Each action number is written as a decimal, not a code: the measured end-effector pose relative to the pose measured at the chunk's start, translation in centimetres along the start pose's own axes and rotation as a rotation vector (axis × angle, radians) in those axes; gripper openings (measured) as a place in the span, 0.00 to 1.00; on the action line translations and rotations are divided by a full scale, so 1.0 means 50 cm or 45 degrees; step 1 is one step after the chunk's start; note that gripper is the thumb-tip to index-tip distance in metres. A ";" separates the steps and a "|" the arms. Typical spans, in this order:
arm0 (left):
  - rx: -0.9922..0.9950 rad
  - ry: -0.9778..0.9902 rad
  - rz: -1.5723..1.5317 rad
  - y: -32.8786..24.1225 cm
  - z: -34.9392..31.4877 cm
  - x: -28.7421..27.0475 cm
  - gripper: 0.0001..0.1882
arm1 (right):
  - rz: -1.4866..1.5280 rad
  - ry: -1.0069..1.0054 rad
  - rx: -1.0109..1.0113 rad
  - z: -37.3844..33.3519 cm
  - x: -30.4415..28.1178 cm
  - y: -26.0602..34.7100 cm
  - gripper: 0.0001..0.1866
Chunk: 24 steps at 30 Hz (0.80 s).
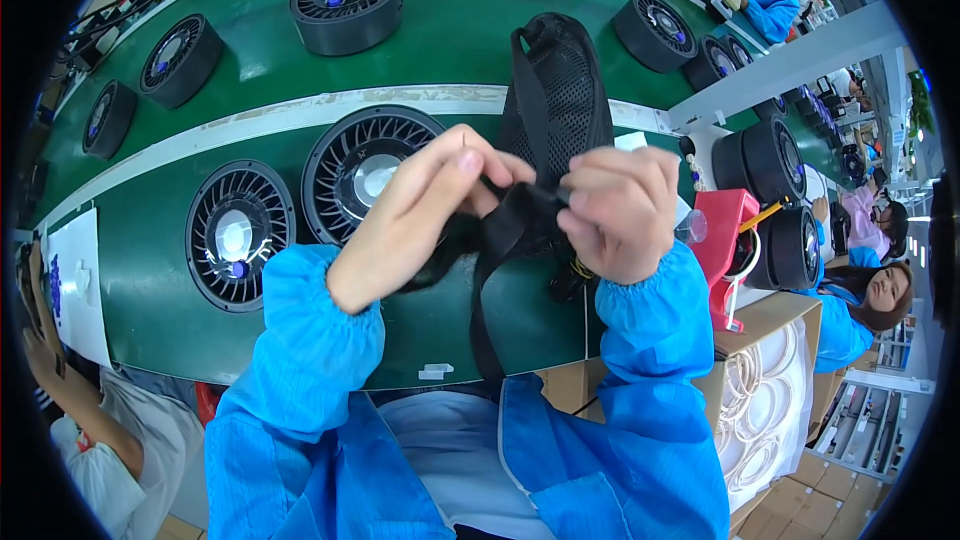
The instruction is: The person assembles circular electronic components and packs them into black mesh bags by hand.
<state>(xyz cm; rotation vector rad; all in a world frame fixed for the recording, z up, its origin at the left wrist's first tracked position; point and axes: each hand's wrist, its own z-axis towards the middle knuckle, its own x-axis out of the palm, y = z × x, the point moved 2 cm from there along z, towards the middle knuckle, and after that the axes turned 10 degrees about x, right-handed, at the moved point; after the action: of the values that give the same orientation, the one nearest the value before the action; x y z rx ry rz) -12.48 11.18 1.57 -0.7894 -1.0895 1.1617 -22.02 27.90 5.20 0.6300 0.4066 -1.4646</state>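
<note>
In front of my chest, my left hand [425, 195] pinches a black webbing strap [512, 220] between thumb and fingers. Close by on its right, my right hand [625, 210] is closed on the same strap's other side, fingers curled; a small dark piece shows at its fingertips, too small to name. One length of the strap hangs down past the table's near edge. Behind the hands stands a black mesh bag [565, 100], and the strap appears to belong to it. The hands partly cover the bag's lower end.
Two round black fan units [240, 235] [375, 165] lie left of my hands on the green table [150, 310]. Several more sit on the green belt [250, 30] beyond. At right are a red holder [725, 225] and a carton [765, 325] of pale coiled rings. Co-workers sit either side.
</note>
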 end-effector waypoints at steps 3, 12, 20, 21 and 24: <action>-0.062 0.055 0.060 0.000 0.013 0.015 0.14 | -0.057 0.063 -0.072 -0.014 -0.007 0.009 0.20; 0.482 0.054 0.965 -0.011 0.045 0.037 0.13 | 0.573 0.148 0.315 -0.011 -0.001 -0.011 0.14; 0.518 0.105 0.857 0.003 0.043 0.041 0.10 | 0.911 0.363 0.929 -0.008 0.006 -0.013 0.06; 0.493 0.091 0.840 0.006 0.042 0.041 0.10 | 0.913 0.364 0.933 -0.006 0.005 -0.010 0.06; 0.443 0.064 0.838 0.009 0.034 0.041 0.10 | 0.728 0.304 0.972 -0.001 0.008 -0.003 0.05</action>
<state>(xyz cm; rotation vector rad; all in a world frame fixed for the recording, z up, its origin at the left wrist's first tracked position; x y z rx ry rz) -14.15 13.17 2.21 -0.9197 -0.5590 1.8121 -22.12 27.63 4.90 1.4082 -0.1777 -0.9585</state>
